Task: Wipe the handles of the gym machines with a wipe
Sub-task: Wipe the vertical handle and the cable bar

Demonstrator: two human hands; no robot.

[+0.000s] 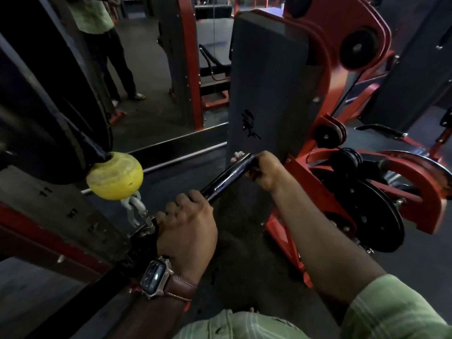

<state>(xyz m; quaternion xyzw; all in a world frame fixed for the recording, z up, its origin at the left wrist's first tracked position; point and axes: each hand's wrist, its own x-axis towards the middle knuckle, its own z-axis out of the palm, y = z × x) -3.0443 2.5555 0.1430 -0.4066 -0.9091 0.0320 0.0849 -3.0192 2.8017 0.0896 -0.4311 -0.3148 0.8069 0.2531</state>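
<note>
A black cable bar handle (226, 177) runs diagonally across the middle of the head view. My left hand (187, 223) grips its lower part near the clip, a watch on that wrist. My right hand (263, 171) is wrapped around the bar's upper end, and a bit of white wipe (238, 155) pokes out past the fingers at the bar's tip. The bar hangs by a metal carabiner (135, 209) from a yellow ball stopper (115, 176) on the cable.
A grey weight-stack cover (266, 94) with a red frame stands right behind the bar. A red and black machine with round plates (374, 214) is at the right. A mirror (151, 77) at the back left shows a standing person's legs. Dark rubber floor lies below.
</note>
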